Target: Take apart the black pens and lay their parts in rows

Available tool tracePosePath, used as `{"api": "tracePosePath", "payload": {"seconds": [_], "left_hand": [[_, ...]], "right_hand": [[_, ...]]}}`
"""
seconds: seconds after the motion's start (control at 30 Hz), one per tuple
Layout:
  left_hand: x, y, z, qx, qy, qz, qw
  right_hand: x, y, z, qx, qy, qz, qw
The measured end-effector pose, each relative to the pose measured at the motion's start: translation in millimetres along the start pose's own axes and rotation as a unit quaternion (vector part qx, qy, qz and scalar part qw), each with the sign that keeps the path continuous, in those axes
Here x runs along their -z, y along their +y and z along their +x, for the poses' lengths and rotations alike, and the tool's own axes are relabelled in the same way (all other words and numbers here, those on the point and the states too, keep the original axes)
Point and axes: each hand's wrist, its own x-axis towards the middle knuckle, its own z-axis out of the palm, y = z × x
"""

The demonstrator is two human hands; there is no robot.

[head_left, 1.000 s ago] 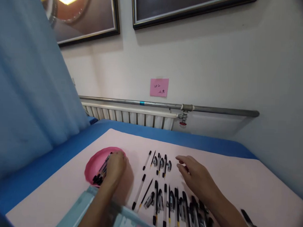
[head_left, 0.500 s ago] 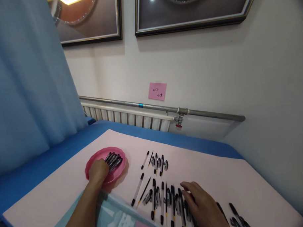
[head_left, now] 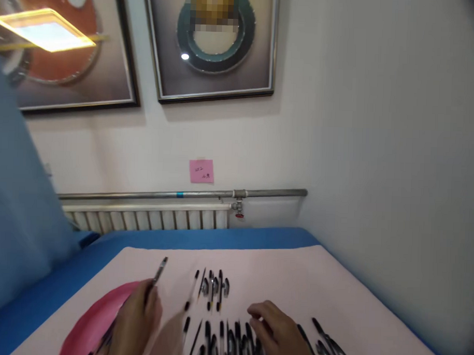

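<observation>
My left hand (head_left: 133, 319) is closed on a black-capped pen (head_left: 161, 270), whose end sticks up past the fingers. Behind and below that hand lies a pink plate (head_left: 86, 314), partly covered by it; dark pens show along the hand's edge. Whether the fingers also grip the plate's rim, I cannot tell. My right hand (head_left: 280, 332) hovers at or touches the right end of a row of pen parts, fingers curved and apart, nothing visible in them. That row holds clear pen barrels (head_left: 221, 335), refills (head_left: 194, 340) and dark caps (head_left: 231, 344).
Farther back is a smaller group of barrels, refills and caps (head_left: 226, 287). More dark pen parts (head_left: 330, 346) lie right of my right hand. Pink paper (head_left: 280, 277) covers the blue surface (head_left: 203, 239). A blue curtain (head_left: 22, 206) hangs left; a radiator (head_left: 158, 219) and wall stand behind.
The view has tilted up and turned right. My left hand has risen from the plate with a pen in it. The plate looks nearer and larger. My right hand stays by the row.
</observation>
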Motion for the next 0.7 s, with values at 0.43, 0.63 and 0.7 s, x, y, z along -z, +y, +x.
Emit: {"api": "tracePosePath", "payload": {"seconds": [0.43, 0.63, 0.7], "left_hand": [[-94.2, 147.3, -101.6, -0.235, -0.176, -0.296, 0.909], [-120.4, 126.6, -111.3, -0.19, -0.185, -0.311, 0.913], [-122.8, 122.8, -110.1, -0.181, -0.213, -0.314, 0.907]], "right_hand": [[32.9, 9.6, -12.3, -0.155, 0.161, 0.377, 0.899], [22.5, 16.4, -11.1, -0.192, 0.135, 0.336, 0.912], [18.0, 19.1, -10.3, -0.195, 0.136, 0.321, 0.917]]}}
